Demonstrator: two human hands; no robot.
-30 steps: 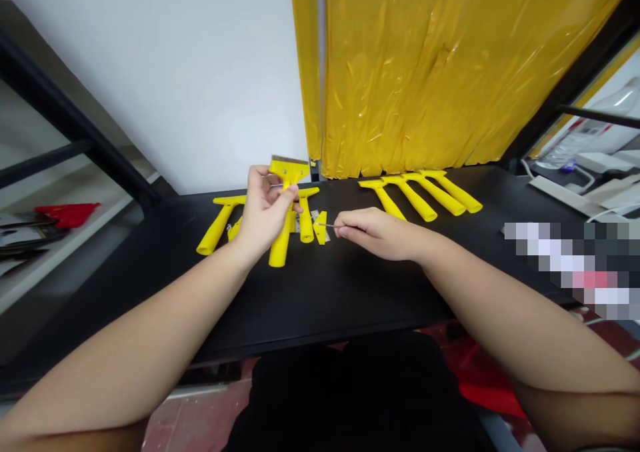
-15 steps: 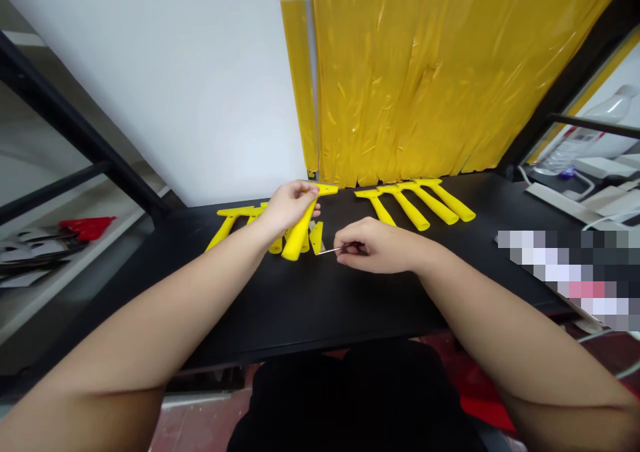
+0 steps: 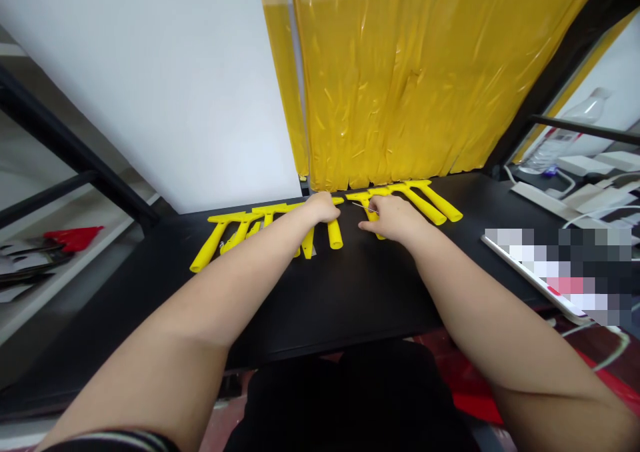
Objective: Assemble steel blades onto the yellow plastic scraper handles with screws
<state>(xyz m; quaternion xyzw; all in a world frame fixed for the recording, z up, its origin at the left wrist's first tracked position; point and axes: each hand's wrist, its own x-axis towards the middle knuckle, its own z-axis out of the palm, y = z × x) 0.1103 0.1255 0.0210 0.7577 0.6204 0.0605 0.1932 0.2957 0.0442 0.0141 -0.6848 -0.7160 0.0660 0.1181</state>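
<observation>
My left hand is closed over the head of a yellow T-shaped scraper, whose hollow handle points toward me on the black table. My right hand holds a thin metal rod-like tool, its far end pointing left; the grip is mostly hidden. Thumb and index finger of that hand are beside another yellow scraper, partly covering its handle. Whether they touch it I cannot tell. A small yellow wedge-shaped piece lies just left of my left hand's scraper.
More yellow scrapers lie in a row on the left and right of the black table. A white panel and yellow plastic sheeting rise behind. At right are a tablet-like device and a plastic bottle.
The scraper in my left hand has gone from raised above the table to lying on it, further right. My right hand, with the thin tool, has moved right and away from me to another scraper.
</observation>
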